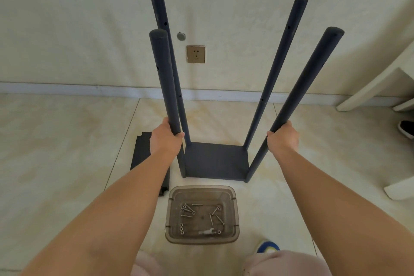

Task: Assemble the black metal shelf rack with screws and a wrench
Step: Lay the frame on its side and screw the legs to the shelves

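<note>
We have 4 poles on the bottom shelf (216, 160). Our left hand (164, 139) and right hand (284, 138) each squeeze 1 near pole. The spare shelf (141, 152) at 9 o'clock still waits.

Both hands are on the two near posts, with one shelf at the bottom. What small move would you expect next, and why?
Probably let go with the left hand and reach for the loose black panel lying flat on the floor beside the rack. The four posts stand joined only by the bottom shelf, with empty screw holes higher up, and the tub holding the screws and wrench is untouched.
</note>
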